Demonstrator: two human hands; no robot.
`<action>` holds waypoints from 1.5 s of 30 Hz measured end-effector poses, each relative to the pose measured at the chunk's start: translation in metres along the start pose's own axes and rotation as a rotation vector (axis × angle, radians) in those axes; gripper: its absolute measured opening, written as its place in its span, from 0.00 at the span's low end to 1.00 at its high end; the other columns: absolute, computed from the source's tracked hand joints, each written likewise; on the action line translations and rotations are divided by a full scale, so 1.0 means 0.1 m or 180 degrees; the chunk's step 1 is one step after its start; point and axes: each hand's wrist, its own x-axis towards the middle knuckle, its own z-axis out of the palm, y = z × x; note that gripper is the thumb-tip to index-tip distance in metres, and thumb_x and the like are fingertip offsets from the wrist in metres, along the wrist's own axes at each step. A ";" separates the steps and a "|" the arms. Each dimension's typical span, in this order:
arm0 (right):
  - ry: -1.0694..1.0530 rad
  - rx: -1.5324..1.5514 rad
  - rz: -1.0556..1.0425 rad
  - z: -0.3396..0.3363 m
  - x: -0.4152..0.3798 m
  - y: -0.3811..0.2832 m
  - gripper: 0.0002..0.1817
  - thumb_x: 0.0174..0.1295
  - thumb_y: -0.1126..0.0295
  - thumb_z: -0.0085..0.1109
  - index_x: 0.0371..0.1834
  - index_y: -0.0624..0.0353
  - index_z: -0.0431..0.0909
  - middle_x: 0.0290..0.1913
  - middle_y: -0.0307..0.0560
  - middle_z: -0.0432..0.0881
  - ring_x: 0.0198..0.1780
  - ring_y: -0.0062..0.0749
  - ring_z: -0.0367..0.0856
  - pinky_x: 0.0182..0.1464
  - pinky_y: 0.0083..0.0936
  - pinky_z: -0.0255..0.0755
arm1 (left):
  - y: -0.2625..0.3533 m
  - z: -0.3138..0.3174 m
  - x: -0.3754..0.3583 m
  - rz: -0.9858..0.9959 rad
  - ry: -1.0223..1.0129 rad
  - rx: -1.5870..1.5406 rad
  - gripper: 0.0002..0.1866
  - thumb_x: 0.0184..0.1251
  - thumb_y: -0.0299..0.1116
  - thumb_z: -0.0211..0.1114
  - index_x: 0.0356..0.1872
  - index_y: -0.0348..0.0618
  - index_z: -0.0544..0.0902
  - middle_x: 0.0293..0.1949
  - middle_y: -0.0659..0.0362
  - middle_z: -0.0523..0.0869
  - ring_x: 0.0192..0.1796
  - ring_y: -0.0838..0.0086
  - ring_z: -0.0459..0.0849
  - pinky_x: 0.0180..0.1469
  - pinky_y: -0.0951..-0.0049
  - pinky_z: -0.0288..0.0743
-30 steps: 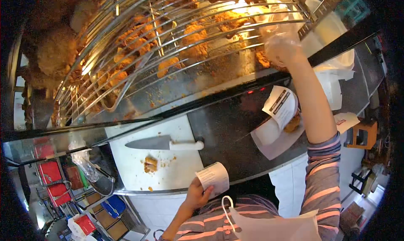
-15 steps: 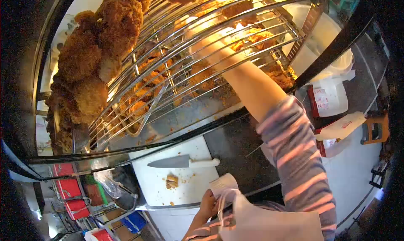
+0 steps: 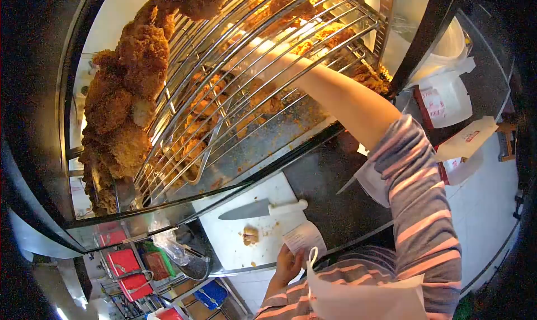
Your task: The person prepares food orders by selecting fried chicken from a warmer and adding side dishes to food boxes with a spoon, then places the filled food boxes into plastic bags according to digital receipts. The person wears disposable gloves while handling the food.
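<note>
Head view, clock directions read from its middle: the display case (image 3: pixel 268 172) spans nine o'clock round to one; inside it a curved wire rack (image 3: pixel 184 105) slants across, and a pile of large fried pieces (image 3: pixel 126 102) leans at ten o'clock, beside the rack's end.

The dark counter (image 3: pixel 324 174) runs along the case's outer side, from six o'clock up past three; the striped right sleeve comes up from four o'clock, and the right hand (image 3: pixel 240 46) is in the case between eleven and twelve, seen through the rack's wires; its fingers are too obscured by wires and glare to tell whether they are spread, closed or pinching anything; fried pieces lie about it.

A white cutting board (image 3: pixel 224 236) lies towards seven o'clock; open red-and-white boxes (image 3: pixel 450 105) stand between two and three; on the board lies a knife (image 3: pixel 246 210), handle towards three, tip towards nine.

The left hand (image 3: pixel 290 264), near six o'clock, pinches the lower edge of a printed white paper sleeve (image 3: pixel 305 239) between thumb and fingers; the paper stands up from the hand, just beside the board's corner in this view.

Smallest, a cut chunk (image 3: pixel 249 236) sits on the board below the blade; crumbs are scattered around it.
</note>
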 end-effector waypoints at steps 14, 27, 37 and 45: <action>-0.0059 0.0023 -0.0066 -0.15 -0.03 0.20 0.15 0.51 0.60 0.58 0.38 0.58 0.72 0.34 0.45 0.77 0.36 0.34 0.78 0.38 0.30 0.72 | 0.15 0.14 0.17 -0.0298 -0.0148 -0.0604 0.10 0.57 0.27 0.56 0.40 0.37 0.77 0.42 0.45 0.77 0.44 0.52 0.75 0.47 0.61 0.69; 0.0084 -0.0009 -0.0077 -0.05 -0.03 -0.08 0.14 0.50 0.60 0.59 0.34 0.57 0.74 0.31 0.45 0.78 0.34 0.34 0.78 0.36 0.30 0.72 | 0.12 0.05 0.01 0.0120 0.0074 -0.0179 0.10 0.58 0.28 0.56 0.41 0.40 0.78 0.43 0.47 0.77 0.47 0.56 0.74 0.48 0.65 0.69; -0.0002 0.0130 0.0058 0.23 -0.24 -0.18 0.13 0.48 0.60 0.60 0.32 0.56 0.75 0.29 0.45 0.78 0.32 0.34 0.78 0.34 0.31 0.73 | -0.03 0.10 0.03 -0.0030 0.0462 -0.0239 0.11 0.59 0.27 0.56 0.41 0.37 0.77 0.42 0.48 0.78 0.45 0.58 0.76 0.46 0.66 0.69; 0.0019 0.0106 0.0126 0.00 -0.51 -0.03 0.12 0.47 0.60 0.61 0.30 0.56 0.76 0.28 0.45 0.78 0.31 0.35 0.78 0.33 0.31 0.73 | -0.11 0.12 0.01 -0.0040 0.0472 -0.0585 0.11 0.59 0.27 0.55 0.41 0.34 0.77 0.41 0.49 0.79 0.43 0.60 0.78 0.44 0.67 0.70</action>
